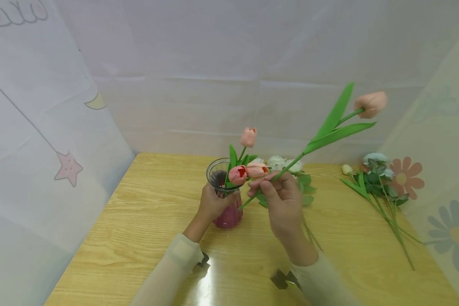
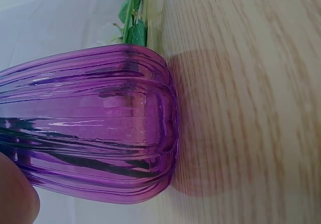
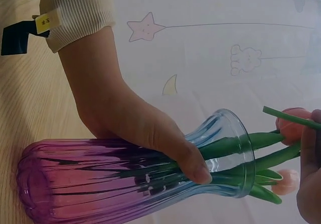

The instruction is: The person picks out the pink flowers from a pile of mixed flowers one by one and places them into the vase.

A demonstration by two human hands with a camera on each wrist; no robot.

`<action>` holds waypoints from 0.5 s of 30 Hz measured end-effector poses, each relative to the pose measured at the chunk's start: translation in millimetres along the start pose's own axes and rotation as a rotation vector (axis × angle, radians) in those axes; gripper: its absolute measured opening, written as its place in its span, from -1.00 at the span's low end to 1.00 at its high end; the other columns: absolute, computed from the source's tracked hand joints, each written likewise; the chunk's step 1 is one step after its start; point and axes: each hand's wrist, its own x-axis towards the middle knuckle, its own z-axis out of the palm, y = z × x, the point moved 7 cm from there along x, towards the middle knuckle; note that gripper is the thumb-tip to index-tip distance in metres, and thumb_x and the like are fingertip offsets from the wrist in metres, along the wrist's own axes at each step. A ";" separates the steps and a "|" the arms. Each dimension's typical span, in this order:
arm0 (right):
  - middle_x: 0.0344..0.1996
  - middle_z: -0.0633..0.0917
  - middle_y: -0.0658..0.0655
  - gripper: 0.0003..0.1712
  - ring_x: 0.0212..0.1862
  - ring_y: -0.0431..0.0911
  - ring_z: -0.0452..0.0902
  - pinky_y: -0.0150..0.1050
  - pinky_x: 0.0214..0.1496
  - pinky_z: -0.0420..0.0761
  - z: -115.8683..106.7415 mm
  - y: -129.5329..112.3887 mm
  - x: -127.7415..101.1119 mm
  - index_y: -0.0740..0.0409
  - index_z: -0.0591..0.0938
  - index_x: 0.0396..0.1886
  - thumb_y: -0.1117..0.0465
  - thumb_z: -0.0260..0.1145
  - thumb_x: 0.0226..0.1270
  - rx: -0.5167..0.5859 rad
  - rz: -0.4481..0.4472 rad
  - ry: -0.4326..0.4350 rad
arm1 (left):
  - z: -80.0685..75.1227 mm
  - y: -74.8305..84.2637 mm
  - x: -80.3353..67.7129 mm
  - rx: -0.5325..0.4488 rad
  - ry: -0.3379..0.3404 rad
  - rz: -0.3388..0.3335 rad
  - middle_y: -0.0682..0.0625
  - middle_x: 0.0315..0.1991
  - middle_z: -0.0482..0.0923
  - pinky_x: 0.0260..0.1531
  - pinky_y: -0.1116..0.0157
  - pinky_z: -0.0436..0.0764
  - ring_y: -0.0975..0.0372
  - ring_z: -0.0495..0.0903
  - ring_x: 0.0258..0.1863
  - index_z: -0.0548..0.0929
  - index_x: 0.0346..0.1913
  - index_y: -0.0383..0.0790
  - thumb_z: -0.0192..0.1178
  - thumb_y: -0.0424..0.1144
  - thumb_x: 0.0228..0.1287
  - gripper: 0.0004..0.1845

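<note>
both hands work at the middle of the wooden worktop (image 1: 137,221). left hand (image 1: 213,203) wraps its fingers round the neck of the glass vase (image 1: 226,214) — in the right wrist view the thumb and fingers (image 3: 193,166) lie curled across the narrow waist, just below the flared clear rim. the vase stands upright on the worktop; its ribbed lower body is tinted purple, as the left wrist view shows close up with the base in contact with the wood grain.

inside the vase sit three pink tulips (image 1: 248,137): one stands taller than the rim, two lean over the right edge of the mouth, with green leaves between them.

right hand (image 1: 281,202) is just to the right of the vase mouth. its fingertips pinch the green stem of a fourth tulip (image 1: 371,104) near the lower end. the stem runs diagonally up and to the right; two long leaves branch off midway, and the pink bloom is raised well above the worktop. the lower stem tip points toward the vase, outside the rim.

behind the right hand lie white flowers (image 1: 284,163) with green leaves. further right, well apart from the hands, a bunch of white blooms with long stems (image 1: 378,178) lies flat on the worktop.
</note>
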 end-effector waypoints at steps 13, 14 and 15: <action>-0.20 0.79 0.11 -0.93 -0.17 -0.11 0.73 -0.26 -0.12 0.73 12.3 14.8 11.6 0.29 0.51 -0.11 0.38 0.18 0.49 -0.035 -0.047 0.026 | -0.2 0.6 -0.5 -0.026 0.009 -0.032 -0.25 0.20 0.57 0.31 0.01 0.51 -0.05 0.56 0.22 0.35 0.37 -0.32 0.46 -0.42 0.08 -0.23; -0.20 0.78 0.11 -0.93 -0.16 -0.10 0.73 -0.26 -0.11 0.73 12.7 16.3 12.5 0.29 0.51 -0.11 0.39 0.18 0.49 -0.037 -0.046 0.029 | -0.2 0.4 -0.6 -0.025 0.009 -0.036 -0.24 0.21 0.56 0.32 0.01 0.51 -0.04 0.56 0.23 0.35 0.38 -0.30 0.46 -0.41 0.08 -0.22; -0.19 0.78 0.11 -0.93 -0.15 -0.10 0.73 -0.26 -0.10 0.73 12.7 17.8 13.4 0.30 0.51 -0.11 0.38 0.17 0.49 -0.042 -0.043 0.033 | -0.4 0.1 -0.7 -0.020 0.010 -0.039 -0.23 0.22 0.57 0.32 0.02 0.51 -0.03 0.56 0.23 0.35 0.38 -0.29 0.46 -0.40 0.08 -0.22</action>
